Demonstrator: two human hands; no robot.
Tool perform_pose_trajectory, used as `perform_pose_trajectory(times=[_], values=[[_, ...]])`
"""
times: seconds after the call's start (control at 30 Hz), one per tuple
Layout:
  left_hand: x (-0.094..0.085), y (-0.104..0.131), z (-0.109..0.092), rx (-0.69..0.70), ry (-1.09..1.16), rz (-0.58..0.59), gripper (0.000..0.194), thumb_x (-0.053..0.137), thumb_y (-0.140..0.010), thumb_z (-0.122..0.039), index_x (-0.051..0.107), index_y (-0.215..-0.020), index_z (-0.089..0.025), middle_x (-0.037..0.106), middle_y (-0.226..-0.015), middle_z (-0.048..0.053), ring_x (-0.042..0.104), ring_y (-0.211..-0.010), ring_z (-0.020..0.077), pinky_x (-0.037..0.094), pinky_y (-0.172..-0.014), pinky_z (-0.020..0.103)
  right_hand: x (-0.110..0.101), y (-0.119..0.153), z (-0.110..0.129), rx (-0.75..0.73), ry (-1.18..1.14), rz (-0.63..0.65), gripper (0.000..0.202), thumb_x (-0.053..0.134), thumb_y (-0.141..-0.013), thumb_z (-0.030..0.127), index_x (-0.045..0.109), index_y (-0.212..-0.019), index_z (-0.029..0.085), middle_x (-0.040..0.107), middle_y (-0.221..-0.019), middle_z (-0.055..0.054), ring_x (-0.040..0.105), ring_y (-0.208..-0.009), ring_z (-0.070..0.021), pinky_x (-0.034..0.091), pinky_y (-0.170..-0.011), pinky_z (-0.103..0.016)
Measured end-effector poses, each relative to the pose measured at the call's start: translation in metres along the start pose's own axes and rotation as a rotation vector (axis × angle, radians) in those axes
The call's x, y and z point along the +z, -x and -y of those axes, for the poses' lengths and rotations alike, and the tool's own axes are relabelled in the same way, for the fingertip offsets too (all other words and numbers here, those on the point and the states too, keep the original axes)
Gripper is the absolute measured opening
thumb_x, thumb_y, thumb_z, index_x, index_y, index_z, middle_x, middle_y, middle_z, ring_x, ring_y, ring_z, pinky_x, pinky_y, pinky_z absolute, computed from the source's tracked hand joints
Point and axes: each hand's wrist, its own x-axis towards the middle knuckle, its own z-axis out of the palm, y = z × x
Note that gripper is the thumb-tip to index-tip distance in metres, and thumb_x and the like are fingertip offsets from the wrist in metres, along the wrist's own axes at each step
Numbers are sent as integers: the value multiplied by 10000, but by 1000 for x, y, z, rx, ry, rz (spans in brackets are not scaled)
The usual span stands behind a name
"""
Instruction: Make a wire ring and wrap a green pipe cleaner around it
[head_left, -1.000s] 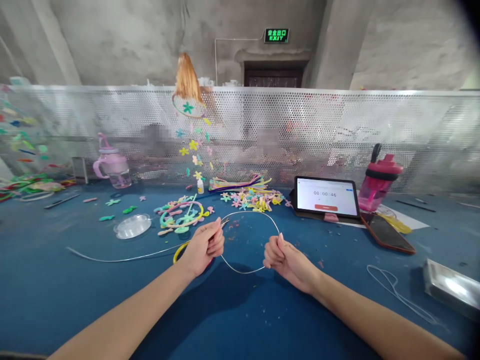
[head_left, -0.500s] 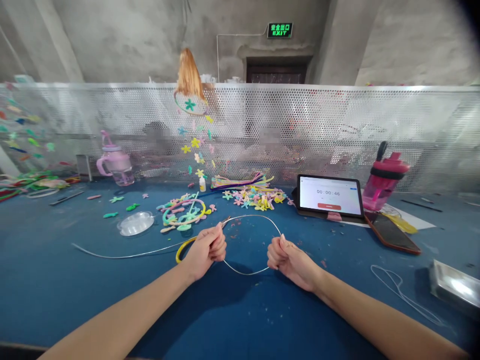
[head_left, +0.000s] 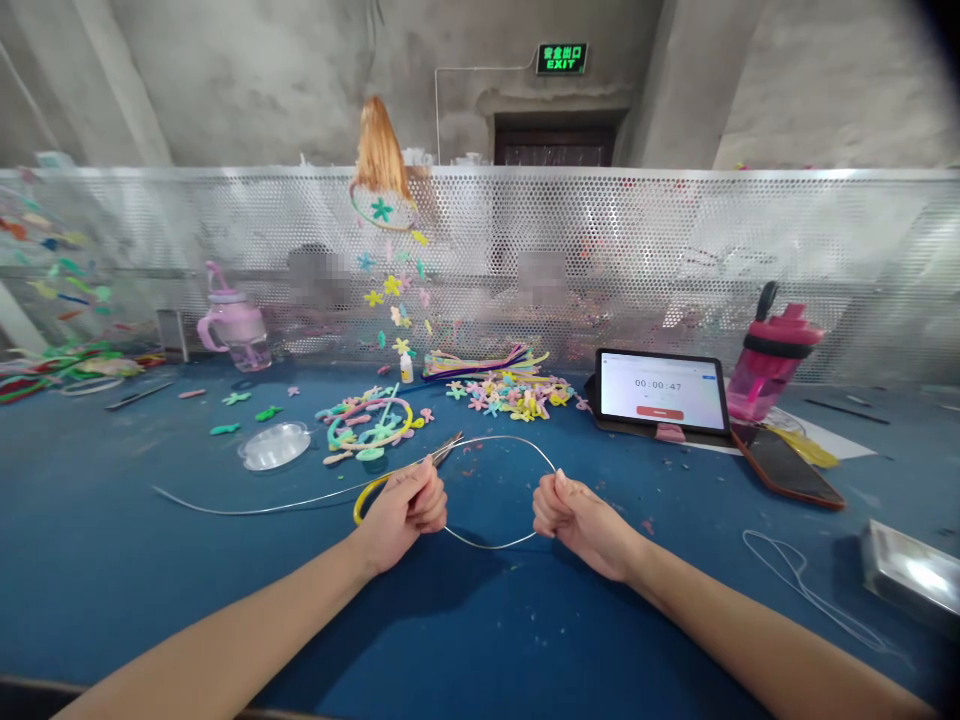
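Note:
A thin silvery wire (head_left: 496,438) is bent into a loop between my two hands. My left hand (head_left: 411,500) is closed around the left side of the loop, and the wire's long free end trails away to the left. My right hand (head_left: 574,520) grips the loop's right side in a fist. Partly under my left hand lies a tool with a yellow handle (head_left: 363,500) and a dark pointed metal tip; the hand hides its middle. Just beyond the left hand is a pastel ring (head_left: 409,412) among small flower shapes.
Loose flower pieces (head_left: 525,400) and a bundle of fuzzy sticks (head_left: 487,362) are at the back. A tablet timer (head_left: 660,388), a pink bottle (head_left: 772,365) and a phone (head_left: 787,468) stand or lie right. Leftward are a clear dish (head_left: 276,447) and a lilac cup (head_left: 236,325).
My left hand has shifted slightly left and down, so more of the tool's metal tip shows. The wire loop has become a little wider and flatter. My right hand is nearly still.

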Motion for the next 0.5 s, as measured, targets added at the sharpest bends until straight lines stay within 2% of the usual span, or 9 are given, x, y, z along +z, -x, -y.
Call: perform_pose_trajectory(times=[0.27, 0.4, 0.5], values=[[5, 11, -4, 23, -29, 14, 499, 373, -935, -375, 363, -487, -156, 241, -441, -59, 222, -400, 68, 309, -457, 236, 6, 1, 3, -13, 20, -7, 497, 414, -872, 570, 272, -573, 198, 219, -592, 56, 171, -530, -108, 228, -562, -279], [9, 15, -6, 54, -83, -2, 504, 385, -928, -394, 394, -483, -156, 275, -424, -56, 291, -401, 78, 426, -569, 300, 9, 0, 4, -25, 41, -26, 475, 381, -902, 534, 311, -580, 192, 243, -588, 52, 186, -534, -109, 237, -569, -280], [12, 15, -8, 57, -141, -36, 493, 374, -924, -426, 451, -522, -151, 345, -429, -41, 385, -425, 95, 458, -646, 324, 10, -1, 2, -23, 29, -68, 453, 377, -909, 521, 361, -606, 184, 291, -610, 41, 218, -549, -109, 240, -573, -275]])
